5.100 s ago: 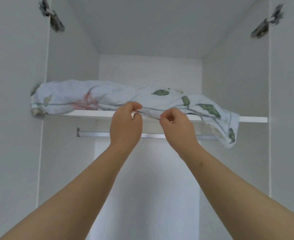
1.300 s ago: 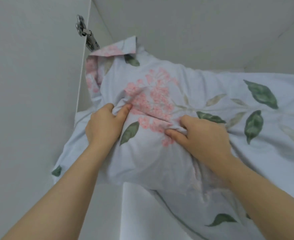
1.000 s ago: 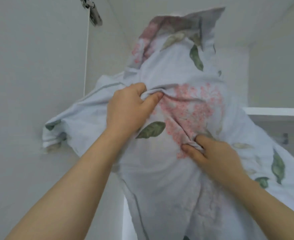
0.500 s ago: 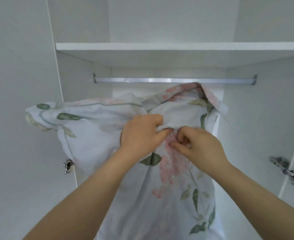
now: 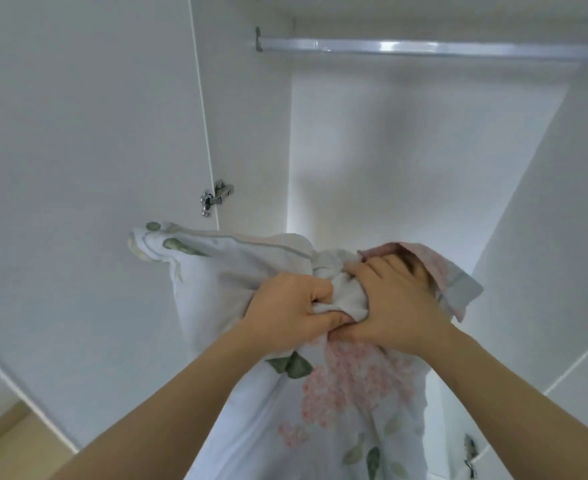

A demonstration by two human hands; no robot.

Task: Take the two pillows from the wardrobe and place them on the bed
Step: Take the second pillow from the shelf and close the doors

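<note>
A limp pillow [image 5: 216, 271] in a pale blue cover printed with pink flowers and green leaves hangs in front of the open white wardrobe [image 5: 406, 150]. My left hand [image 5: 292, 310] and my right hand [image 5: 396, 299] are side by side, both clenched in a bunch of its fabric near the upper middle. One corner sticks out to the left, a pink-edged flap folds over behind my right hand, and the rest drops down out of view between my forearms. I see only this one pillow.
A metal hanging rail [image 5: 424, 50] crosses the top of the wardrobe. The left door [image 5: 77, 168] stands open with a hinge [image 5: 214, 199] at its edge. A strip of light wooden floor [image 5: 5, 441] shows at the lower left.
The pillow has come off the upper shelf and down in front of the wardrobe, below the rail. My hands have drawn close together on the fabric, and my view has tilted downward.
</note>
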